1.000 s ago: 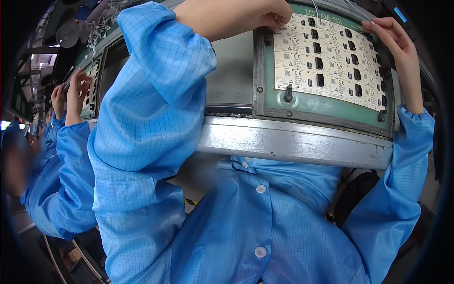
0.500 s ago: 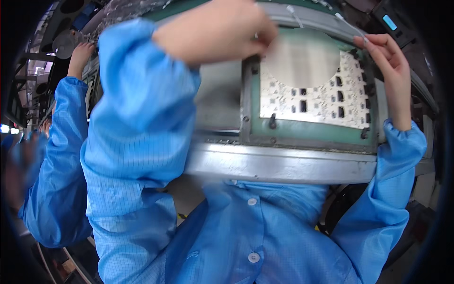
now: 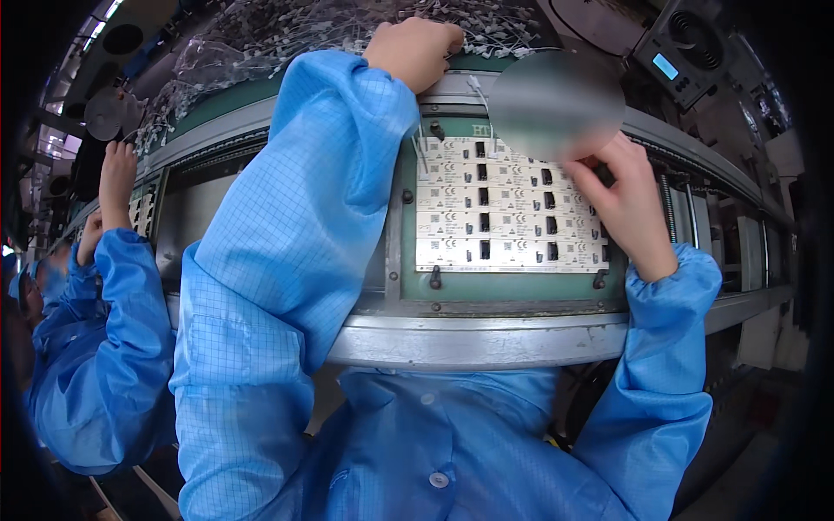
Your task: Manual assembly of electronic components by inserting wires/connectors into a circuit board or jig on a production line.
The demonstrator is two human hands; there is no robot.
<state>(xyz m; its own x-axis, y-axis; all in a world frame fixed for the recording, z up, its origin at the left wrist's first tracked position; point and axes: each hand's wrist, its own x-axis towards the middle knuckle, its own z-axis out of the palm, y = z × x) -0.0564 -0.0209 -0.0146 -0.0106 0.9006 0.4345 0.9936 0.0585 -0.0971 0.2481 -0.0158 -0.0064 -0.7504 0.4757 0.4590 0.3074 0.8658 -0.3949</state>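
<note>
A panel of white circuit boards (image 3: 519, 227) with black parts lies in a green fixture (image 3: 512, 286). At the far side, my left hand (image 3: 414, 54) is over the near edge of a heap of white wire leads (image 3: 339, 30), fingers curled closed; what they hold is hidden. My right hand (image 3: 627, 195) is bent over the panel's far right part, thumb and fingers drawn together. A blurred round patch covers its fingertips, so anything in them cannot be made out. One white lead (image 3: 478, 91) hangs over the fixture's far edge onto the panel; another (image 3: 422, 158) lies at its far left corner.
A metal rail (image 3: 486, 341) runs along the near side. Clear plastic bags (image 3: 217, 65) lie beside the leads. A device with a lit display (image 3: 667, 66) stands at the far right. On the left, a co-worker's blue sleeve (image 3: 130, 286) and hand (image 3: 117, 184) reach to the same line.
My left hand has moved from above the panel to the heap of leads. My right hand has come from the fixture's right edge in over the panel. The view has shifted, showing more of the heap.
</note>
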